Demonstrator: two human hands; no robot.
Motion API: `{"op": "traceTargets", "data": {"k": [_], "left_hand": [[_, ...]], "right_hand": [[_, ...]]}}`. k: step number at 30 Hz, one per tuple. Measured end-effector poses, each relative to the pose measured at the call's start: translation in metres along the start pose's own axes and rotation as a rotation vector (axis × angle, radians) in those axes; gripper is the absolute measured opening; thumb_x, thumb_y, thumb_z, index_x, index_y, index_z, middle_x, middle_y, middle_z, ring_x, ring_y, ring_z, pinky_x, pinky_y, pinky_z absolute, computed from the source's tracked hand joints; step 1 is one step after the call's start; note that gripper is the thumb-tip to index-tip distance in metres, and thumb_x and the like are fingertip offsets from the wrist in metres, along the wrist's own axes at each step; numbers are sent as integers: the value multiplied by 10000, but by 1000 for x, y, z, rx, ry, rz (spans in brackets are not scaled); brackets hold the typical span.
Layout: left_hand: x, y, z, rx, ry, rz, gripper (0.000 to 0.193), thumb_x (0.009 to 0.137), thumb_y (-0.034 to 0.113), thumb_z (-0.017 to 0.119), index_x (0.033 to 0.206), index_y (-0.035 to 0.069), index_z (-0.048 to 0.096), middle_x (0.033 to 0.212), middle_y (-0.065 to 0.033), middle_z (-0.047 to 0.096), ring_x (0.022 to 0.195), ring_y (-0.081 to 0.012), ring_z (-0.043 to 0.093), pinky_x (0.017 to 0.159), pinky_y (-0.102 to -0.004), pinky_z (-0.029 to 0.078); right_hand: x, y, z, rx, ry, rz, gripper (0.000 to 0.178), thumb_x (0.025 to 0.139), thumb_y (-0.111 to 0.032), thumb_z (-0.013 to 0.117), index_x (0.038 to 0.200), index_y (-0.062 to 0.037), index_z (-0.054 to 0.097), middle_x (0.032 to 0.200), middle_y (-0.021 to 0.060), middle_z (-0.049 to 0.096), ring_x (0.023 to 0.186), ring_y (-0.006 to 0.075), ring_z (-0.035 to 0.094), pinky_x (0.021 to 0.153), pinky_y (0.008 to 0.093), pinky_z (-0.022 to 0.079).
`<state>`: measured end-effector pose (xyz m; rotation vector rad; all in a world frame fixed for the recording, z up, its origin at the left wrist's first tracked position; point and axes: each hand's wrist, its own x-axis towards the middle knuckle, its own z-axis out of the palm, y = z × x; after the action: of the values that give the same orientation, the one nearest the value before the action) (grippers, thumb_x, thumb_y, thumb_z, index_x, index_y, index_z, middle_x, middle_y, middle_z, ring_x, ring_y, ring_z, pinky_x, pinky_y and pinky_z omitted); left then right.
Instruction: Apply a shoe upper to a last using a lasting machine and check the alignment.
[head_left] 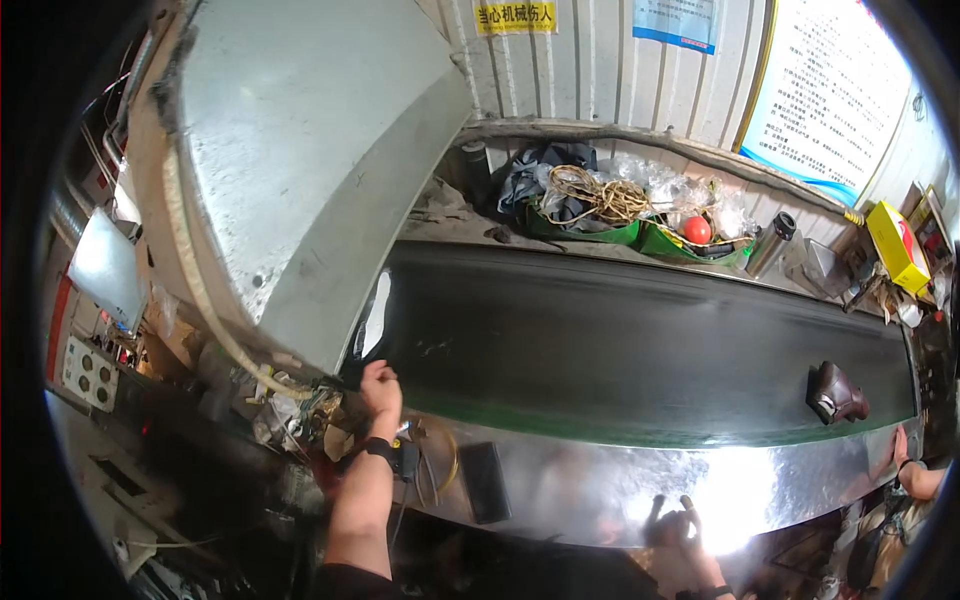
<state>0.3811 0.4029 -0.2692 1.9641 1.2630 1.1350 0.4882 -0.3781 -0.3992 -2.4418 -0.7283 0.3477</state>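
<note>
My left hand (381, 392) is over the near left corner of the dark conveyor belt (600, 340), with its fingers curled in. Whatever may be inside them is hidden from me. A white strip (374, 315) shows just beyond it, beside the grey sheet-metal hood. My right hand (688, 525) is at the front edge of the shiny metal ledge (590, 490), thumb and finger apart, with nothing visible between them. Toward the right end of the belt lies a dark brown leather shoe (837, 393), away from both my hands.
A large grey metal hood (300, 130) leans over the left end. Behind the belt are green bins (590, 232) with rope and plastic bags, and a metal flask (772, 243). A dark flat slab (486, 482) lies on the ledge. Another person's hand (903, 462) touches its right end.
</note>
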Motion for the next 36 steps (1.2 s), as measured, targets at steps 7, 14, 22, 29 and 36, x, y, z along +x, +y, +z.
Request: {"op": "traceTargets", "data": {"k": [7, 14, 22, 29, 36], "left_hand": [[95, 4, -14, 249, -184, -438, 1026, 752, 566, 833, 1474, -63, 466, 1483, -280, 505, 1403, -396, 469, 1166, -417, 380], [115, -45, 1, 437, -284, -343, 1245, 642, 483, 927, 1537, -109, 296, 1540, -283, 435, 1417, -345, 466, 1165, -378, 388], [-38, 131, 21, -263, -411, -579, 736, 710, 292, 900, 1243, -104, 581, 1193, -203, 682, 1097, -331, 664, 955, -442, 541], [-219, 274, -61, -1001, -1029, -665, 460, 745, 59, 855, 1163, -26, 682, 1102, -96, 725, 958, -231, 704, 860, -363, 576], [-262, 342, -59, -845, -1115, -206, 619, 1015, 296, 653, 1496, -31, 443, 1471, -129, 529, 1354, -214, 479, 1148, -381, 359]], "right_hand": [[19, -150, -113, 86, 336, 118, 351, 882, -22, 626, 1228, 0, 684, 771, 184, 672, 724, 342, 673, 690, 400, 530], [43, -149, -109, 66, 198, 193, 361, 895, -21, 607, 1249, 13, 673, 878, 202, 732, 822, 347, 725, 777, 389, 557], [115, -237, -162, 760, 92, 300, 536, 983, -82, 663, 1483, -6, 484, 1124, 163, 742, 1060, 166, 688, 943, 325, 551], [154, -339, -178, 1548, -311, 86, 1157, 975, -293, 726, 1596, -273, -250, 1709, 146, 66, 1444, 217, 364, 1094, 478, 453], [90, -323, -195, 1159, 37, 83, 962, 768, -219, 925, 1508, -16, 344, 1400, 113, 536, 1295, 217, 523, 1112, 397, 418]]}}
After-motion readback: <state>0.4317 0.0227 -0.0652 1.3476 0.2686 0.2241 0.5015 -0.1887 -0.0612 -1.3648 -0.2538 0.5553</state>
